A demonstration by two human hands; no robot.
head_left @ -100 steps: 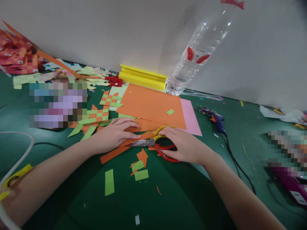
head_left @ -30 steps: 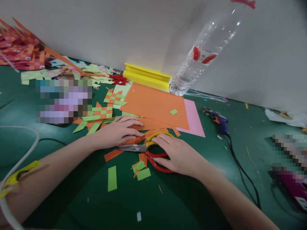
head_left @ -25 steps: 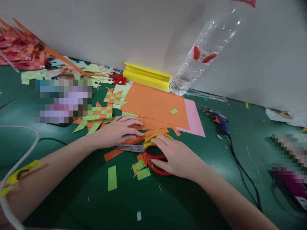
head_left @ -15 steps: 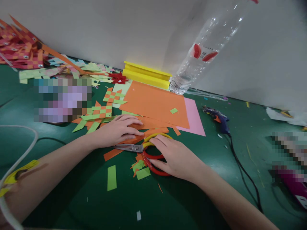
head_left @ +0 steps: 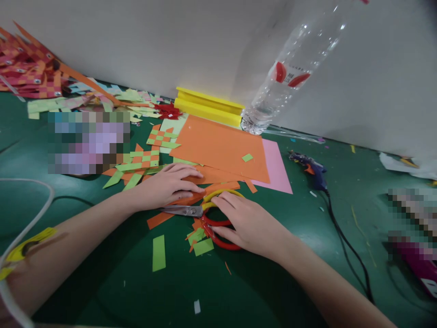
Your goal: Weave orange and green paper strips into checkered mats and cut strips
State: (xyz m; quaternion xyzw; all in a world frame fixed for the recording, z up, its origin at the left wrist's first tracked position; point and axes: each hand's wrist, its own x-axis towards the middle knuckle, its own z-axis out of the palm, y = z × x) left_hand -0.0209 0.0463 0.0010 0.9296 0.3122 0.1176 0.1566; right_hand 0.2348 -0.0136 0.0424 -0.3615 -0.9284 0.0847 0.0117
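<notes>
My right hand (head_left: 241,221) holds a pair of scissors (head_left: 191,210) by its red and yellow handles, the blades pointing left and low over the table. My left hand (head_left: 170,187) lies palm down with its fingers stretched across orange paper strips (head_left: 221,175), close above the blades. Another orange strip (head_left: 157,221) passes beneath the blades. Green paper offcuts (head_left: 203,247) lie just under the scissors, with a green rectangle (head_left: 159,253) nearer me. Beyond my left hand are woven green and orange paper fish (head_left: 145,159). Whether the blades touch paper is hidden.
Orange sheets (head_left: 221,146) lie over a pink sheet (head_left: 278,166). Behind stand a yellow folded strip (head_left: 208,107) and a tilted plastic bottle (head_left: 290,73). A corded glue gun (head_left: 316,175) lies right. Red-orange woven pieces (head_left: 30,68) pile up far left. A white cable (head_left: 37,218) crosses the left side.
My right hand and the scissors have shifted very slightly left. My left hand stays where it was on the orange paper.
</notes>
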